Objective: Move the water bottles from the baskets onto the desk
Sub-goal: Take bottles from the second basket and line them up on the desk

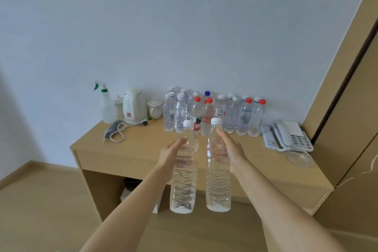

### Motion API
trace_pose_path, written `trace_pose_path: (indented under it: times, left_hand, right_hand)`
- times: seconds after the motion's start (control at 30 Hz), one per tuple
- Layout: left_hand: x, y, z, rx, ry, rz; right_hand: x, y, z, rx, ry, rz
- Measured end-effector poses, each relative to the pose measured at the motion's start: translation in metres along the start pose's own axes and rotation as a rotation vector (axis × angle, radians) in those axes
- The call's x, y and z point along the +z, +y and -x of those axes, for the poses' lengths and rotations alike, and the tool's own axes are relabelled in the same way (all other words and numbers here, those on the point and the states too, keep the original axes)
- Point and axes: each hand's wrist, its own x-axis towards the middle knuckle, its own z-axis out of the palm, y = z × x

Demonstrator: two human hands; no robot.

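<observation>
My left hand [169, 156] grips a clear water bottle [184, 174] with a white cap, held upright in the air in front of the wooden desk [143, 145]. My right hand [231, 149] grips a second clear, white-capped bottle [217, 178], also upright, right beside the first. Both hang above the floor, short of the desk's front edge. Several water bottles [212, 112] with white, red and blue caps stand in a cluster at the back of the desk against the wall. No basket is in view.
At the desk's back left stand a spray bottle [107, 106], a white kettle [134, 106] with its cord, and a cup [154, 108]. A white telephone [288, 136] and a clear dish [298, 158] lie at the right. A tall wooden cabinet [351, 88] rises at the right.
</observation>
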Motion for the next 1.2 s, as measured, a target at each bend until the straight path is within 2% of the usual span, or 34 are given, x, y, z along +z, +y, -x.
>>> trace_pose_path:
  times: [0.23,0.57,0.83,1.1,1.2]
  left_hand:
    - [0.073,-0.002,-0.044,0.017,-0.06,-0.029]
    - [0.121,-0.009,-0.153,-0.004,-0.074,-0.079]
    - [0.151,0.008,-0.248,0.012,-0.098,-0.132]
    - [0.171,0.001,-0.305,0.062,-0.007,-0.452]
    - [0.183,-0.005,-0.313,0.07,0.038,-0.525]
  right_hand:
    - [-0.056,-0.013,-0.052,-0.023,0.072,-0.05]
    - [-0.079,-0.015,-0.156,-0.043,0.172,-0.036]
    - [-0.09,-0.031,-0.256,-0.048,0.272,0.122]
    - [-0.108,-0.039,-0.304,-0.095,0.458,0.282]
    - [-0.112,-0.038,-0.315,-0.105,0.481,0.465]
